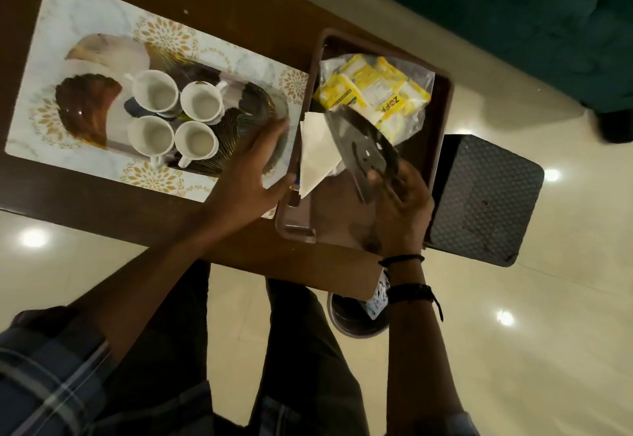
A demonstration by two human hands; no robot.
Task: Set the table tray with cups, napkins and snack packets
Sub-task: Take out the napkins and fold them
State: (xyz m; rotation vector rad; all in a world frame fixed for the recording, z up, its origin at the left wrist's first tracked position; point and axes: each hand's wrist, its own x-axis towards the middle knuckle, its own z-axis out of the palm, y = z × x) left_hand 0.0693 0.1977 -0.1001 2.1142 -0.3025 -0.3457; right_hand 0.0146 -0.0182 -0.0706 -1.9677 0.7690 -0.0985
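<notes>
Both arms are bare and reach forward from the bottom of the shot, with rolled-up plaid sleeves bunched at the lower corners. The left hand (255,165) is stretched out flat, palm down, fingers spread a little and pointing up and to the right, thumb sticking out to the side, not gripping anything. The right hand (399,196) is curled, fingers and thumb pinched around a dark, flat, shiny holder-type piece with small holes (363,148), which tilts up from the grip. The right wrist has a thin black thread band, plus a thicker black band further down the forearm.
</notes>
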